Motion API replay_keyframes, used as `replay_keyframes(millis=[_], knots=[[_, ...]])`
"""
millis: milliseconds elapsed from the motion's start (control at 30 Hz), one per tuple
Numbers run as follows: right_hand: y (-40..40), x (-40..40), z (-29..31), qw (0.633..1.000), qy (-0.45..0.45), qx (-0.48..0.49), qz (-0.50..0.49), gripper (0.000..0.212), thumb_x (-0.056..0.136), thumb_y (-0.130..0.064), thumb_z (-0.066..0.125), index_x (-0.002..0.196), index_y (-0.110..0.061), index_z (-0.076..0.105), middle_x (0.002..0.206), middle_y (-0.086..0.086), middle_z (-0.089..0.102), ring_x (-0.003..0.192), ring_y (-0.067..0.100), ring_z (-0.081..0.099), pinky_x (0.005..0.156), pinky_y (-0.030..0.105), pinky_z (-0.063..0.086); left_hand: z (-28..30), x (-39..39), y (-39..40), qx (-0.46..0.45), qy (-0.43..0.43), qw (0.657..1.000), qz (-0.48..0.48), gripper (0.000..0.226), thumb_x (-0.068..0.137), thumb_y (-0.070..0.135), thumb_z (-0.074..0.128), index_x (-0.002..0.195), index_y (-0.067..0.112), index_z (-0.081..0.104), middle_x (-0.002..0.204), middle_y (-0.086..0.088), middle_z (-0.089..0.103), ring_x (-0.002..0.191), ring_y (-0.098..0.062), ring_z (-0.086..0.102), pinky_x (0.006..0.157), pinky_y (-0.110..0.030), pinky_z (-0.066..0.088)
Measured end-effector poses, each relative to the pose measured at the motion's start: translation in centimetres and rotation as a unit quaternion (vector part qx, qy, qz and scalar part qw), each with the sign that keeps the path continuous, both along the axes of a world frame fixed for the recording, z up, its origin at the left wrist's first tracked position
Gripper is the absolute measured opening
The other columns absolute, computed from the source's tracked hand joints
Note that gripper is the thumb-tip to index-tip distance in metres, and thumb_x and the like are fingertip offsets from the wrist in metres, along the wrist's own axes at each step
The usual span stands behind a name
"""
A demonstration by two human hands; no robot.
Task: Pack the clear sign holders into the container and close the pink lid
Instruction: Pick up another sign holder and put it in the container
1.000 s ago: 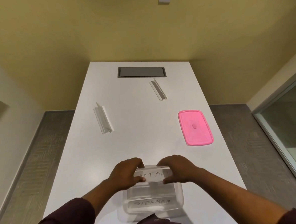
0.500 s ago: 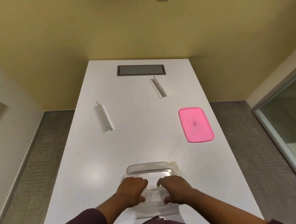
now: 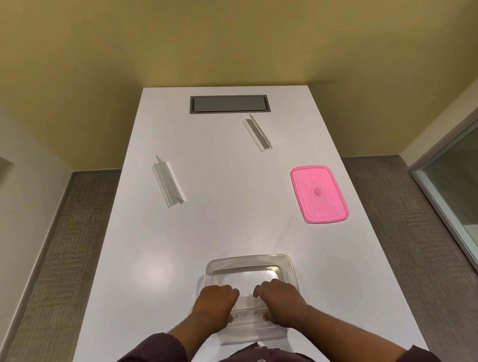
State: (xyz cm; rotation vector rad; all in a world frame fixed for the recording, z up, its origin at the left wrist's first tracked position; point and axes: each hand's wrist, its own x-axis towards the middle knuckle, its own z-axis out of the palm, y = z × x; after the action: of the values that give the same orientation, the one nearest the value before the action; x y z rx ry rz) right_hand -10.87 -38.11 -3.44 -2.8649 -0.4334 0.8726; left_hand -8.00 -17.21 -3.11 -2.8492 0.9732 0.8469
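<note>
Both hands, left [image 3: 216, 308] and right [image 3: 281, 301], clamped on lettered sign holder [image 3: 247, 317] inside clear container [image 3: 248, 261], near surface [image 3: 234, 209] edge. Risk: downward pressure tips container. Pink lid [image 3: 319, 194] well apart.

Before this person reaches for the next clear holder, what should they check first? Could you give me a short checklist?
1. Labelled clear sign holder inside the clear plastic container: ok, both hands press it in.
2. Left hand and right hand free: not ok, both grip it.
3. Room left in the container: ok, far half looks empty.
4. Remaining holders in sight: ok, left clear holder and far clear holder lie on the white table.
5. Pink rectangular lid out of the way: ok, off to the right.
6. Holder lying flat: cannot tell.
</note>
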Motion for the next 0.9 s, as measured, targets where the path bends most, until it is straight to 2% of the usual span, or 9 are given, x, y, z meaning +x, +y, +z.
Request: replay_keyframes(millis=[133,233,367,433,533,633,700,767,900], knots=[[-0.1,0.0,0.0,1.0,-0.001,0.004,0.006,0.054,0.083,-0.03,0.073,0.133,-0.027,0.052,0.131,0.001,0.061,0.117,0.025,0.056,0.092,0.04,0.051,0.0,-0.2,0.1,-0.008,0.001,1.0,0.002,0.034,0.084,0.031,0.073,0.107,0.014,0.054,0.107,-0.01,0.065,0.089,-0.034,0.066,0.074,-0.042,0.048],[-0.2,0.0,-0.1,1.0,-0.002,0.009,0.01,0.056,0.083,-0.033,0.074,0.133,-0.027,0.051,0.133,0.001,0.056,0.119,0.025,0.054,0.092,0.04,0.053,0.1,-0.1,-0.1,-0.02,-0.002,1.0,-0.005,0.036,0.086,0.031,0.072,0.111,0.012,0.055,0.111,-0.01,0.063,0.098,-0.032,0.062,0.08,-0.042,0.047],[-0.3,0.4,0.2,0.998,-0.03,0.053,-0.014,0.055,0.083,-0.052,0.068,0.132,-0.029,0.055,0.132,-0.005,0.058,0.12,0.019,0.054,0.094,0.036,0.051,0.8,0.4,0.2,-0.146,0.03,0.988,0.049,0.043,0.089,0.05,0.063,0.118,0.02,0.059,0.118,0.0,0.063,0.108,-0.019,0.058,0.093,-0.033,0.046],[-0.2,1.1,1.1,0.99,-0.069,0.108,-0.053,0.045,0.086,-0.059,0.06,0.121,-0.032,0.062,0.118,-0.011,0.066,0.107,0.01,0.06,0.087,0.028,0.05,1.7,1.1,0.3,-0.232,0.035,0.968,0.083,0.04,0.092,0.057,0.055,0.112,0.024,0.064,0.111,0.006,0.067,0.103,-0.011,0.059,0.091,-0.028,0.047],[0.2,3.0,3.1,0.966,-0.119,0.185,-0.132,0.026,0.089,-0.054,0.06,0.092,-0.03,0.07,0.081,-0.018,0.068,0.073,-0.001,0.059,0.07,0.018,0.045,2.9,2.9,0.5,-0.326,0.004,0.935,0.141,0.034,0.096,0.055,0.048,0.092,0.026,0.065,0.09,0.012,0.066,0.084,-0.005,0.057,0.08,-0.027,0.048],[0.9,5.7,5.0,0.942,-0.137,0.227,-0.208,0.02,0.088,-0.047,0.062,0.082,-0.029,0.07,0.071,-0.019,0.068,0.068,0.0,0.063,0.065,0.014,0.047,3.1,5.4,1.2,-0.385,-0.041,0.894,0.224,0.03,0.1,0.045,0.048,0.084,0.023,0.062,0.08,0.01,0.062,0.076,-0.008,0.055,0.074,-0.03,0.048],[1.6,8.1,5.7,0.926,-0.145,0.251,-0.242,0.017,0.086,-0.043,0.065,0.079,-0.029,0.07,0.068,-0.02,0.068,0.069,0.0,0.066,0.062,0.01,0.044,2.7,7.3,2.3,-0.406,-0.066,0.866,0.285,0.026,0.101,0.039,0.049,0.083,0.023,0.06,0.079,0.009,0.06,0.076,-0.009,0.055,0.074,-0.029,0.047],[2.3,10.7,6.2,0.915,-0.145,0.269,-0.265,0.015,0.086,-0.039,0.067,0.076,-0.029,0.07,0.066,-0.018,0.069,0.067,0.001,0.066,0.062,0.012,0.045,1.8,9.0,3.9,-0.41,-0.093,0.846,0.329,0.021,0.101,0.034,0.05,0.085,0.024,0.059,0.082,0.009,0.058,0.079,-0.01,0.055,0.075,-0.029,0.046],[4.0,16.2,5.9,0.906,-0.116,0.29,-0.284,0.012,0.085,-0.035,0.068,0.075,-0.028,0.07,0.063,-0.018,0.068,0.064,0.001,0.065,0.061,0.014,0.045,-1.3,12.0,8.2,-0.345,-0.134,0.855,0.363,0.017,0.099,0.035,0.053,0.102,0.021,0.062,0.1,0.007,0.06,0.095,-0.015,0.059,0.084,-0.032,0.05]])
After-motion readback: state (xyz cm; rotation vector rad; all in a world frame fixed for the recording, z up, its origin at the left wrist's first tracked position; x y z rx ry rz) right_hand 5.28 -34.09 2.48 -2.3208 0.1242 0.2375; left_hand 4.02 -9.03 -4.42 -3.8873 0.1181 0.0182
